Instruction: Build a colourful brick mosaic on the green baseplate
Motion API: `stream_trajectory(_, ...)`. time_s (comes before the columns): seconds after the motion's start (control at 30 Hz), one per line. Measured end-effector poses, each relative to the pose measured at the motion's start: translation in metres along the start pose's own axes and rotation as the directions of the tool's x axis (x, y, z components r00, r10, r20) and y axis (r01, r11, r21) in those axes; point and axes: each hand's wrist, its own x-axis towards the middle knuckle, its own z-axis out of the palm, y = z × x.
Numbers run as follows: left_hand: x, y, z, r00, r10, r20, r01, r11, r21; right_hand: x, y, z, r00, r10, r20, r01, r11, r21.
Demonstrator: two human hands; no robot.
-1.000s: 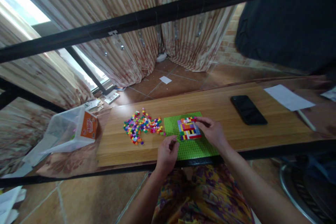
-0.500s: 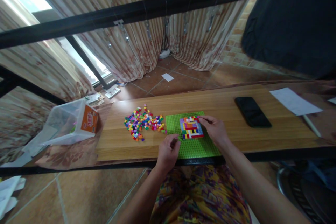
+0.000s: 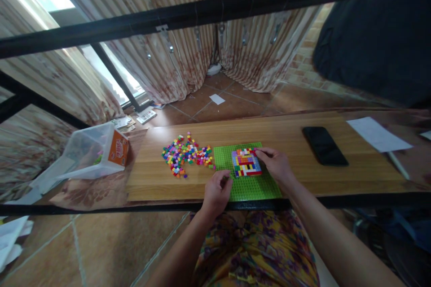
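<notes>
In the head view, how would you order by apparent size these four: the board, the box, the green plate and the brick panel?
1. Board
2. Green plate and box: too alike to rank
3. Brick panel, smallest

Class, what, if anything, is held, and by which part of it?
The right hand has its grip at the far right corner of the brick build; whether it holds anything cannot be told. Nothing shows in the left hand.
</notes>
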Motion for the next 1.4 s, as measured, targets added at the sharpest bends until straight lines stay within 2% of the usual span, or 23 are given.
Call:
stream_trajectory(0.1, 0.001, 0.000, -0.002, 1.000, -0.005, 0.006, 0.005, 1.000, -0.026, -0.001, 0.004, -0.001, 1.000, 0.019, 0.016, -0.020, 0.999, 0.048)
stream_trajectory(0.27, -0.001, -0.002, -0.002, 1.000, -0.011, -0.008, 0.011, 0.998, -0.064, -0.009, 0.010, -0.009, 0.993, -0.011, -0.120, 0.018, 0.998, 0.058)
stream_trajectory(0.47, -0.016, -0.007, -0.012, 0.997, -0.028, -0.076, 0.023, 0.998, -0.062, -0.026, 0.025, -0.024, 0.984, 0.034, -0.175, -0.022, 0.997, 0.073)
stream_trajectory(0.57, -0.018, -0.014, -0.025, 0.987, -0.030, -0.159, 0.029, 1.000, -0.008, -0.034, 0.031, -0.032, 0.984, 0.030, -0.174, -0.023, 0.999, 0.044)
stream_trajectory(0.7, -0.005, -0.020, -0.041, 0.961, 0.020, -0.275, 0.023, 0.988, 0.152, -0.039, 0.031, -0.035, 0.987, -0.017, -0.161, 0.004, 0.996, -0.085)
stream_trajectory(0.83, 0.013, -0.015, -0.046, 0.984, 0.082, -0.160, -0.025, 0.943, 0.332, -0.040, 0.029, -0.033, 0.984, -0.017, -0.176, -0.003, 0.993, -0.115)
stream_trajectory(0.93, 0.022, -0.011, -0.043, 0.995, 0.071, -0.064, -0.032, 0.880, 0.474, -0.041, 0.028, -0.034, 0.986, -0.013, -0.167, -0.006, 0.994, -0.111)
stream_trajectory(1.1, 0.027, -0.010, -0.040, 0.999, 0.032, -0.030, -0.009, 0.813, 0.582, -0.042, 0.028, -0.036, 0.988, 0.011, -0.151, -0.031, 0.991, -0.133)
stream_trajectory(1.2, 0.027, -0.010, -0.042, 0.998, 0.034, -0.055, 0.002, 0.833, 0.553, -0.042, 0.024, -0.034, 0.988, 0.014, -0.154, -0.029, 0.995, -0.095)
stream_trajectory(1.27, 0.024, -0.006, -0.044, 0.995, 0.042, -0.092, 0.007, 0.877, 0.480, -0.044, 0.018, -0.032, 0.987, 0.009, -0.159, -0.024, 0.995, -0.092)
stream_trajectory(1.33, 0.021, 0.000, -0.043, 0.991, 0.043, -0.123, 0.002, 0.937, 0.349, -0.050, 0.008, -0.029, 0.988, -0.023, -0.153, 0.003, 0.991, -0.131)
stream_trajectory(1.4, 0.017, 0.010, -0.040, 0.994, 0.033, -0.104, -0.014, 0.985, 0.175, -0.060, -0.006, -0.022, 0.991, -0.085, -0.102, 0.066, 0.983, -0.171)
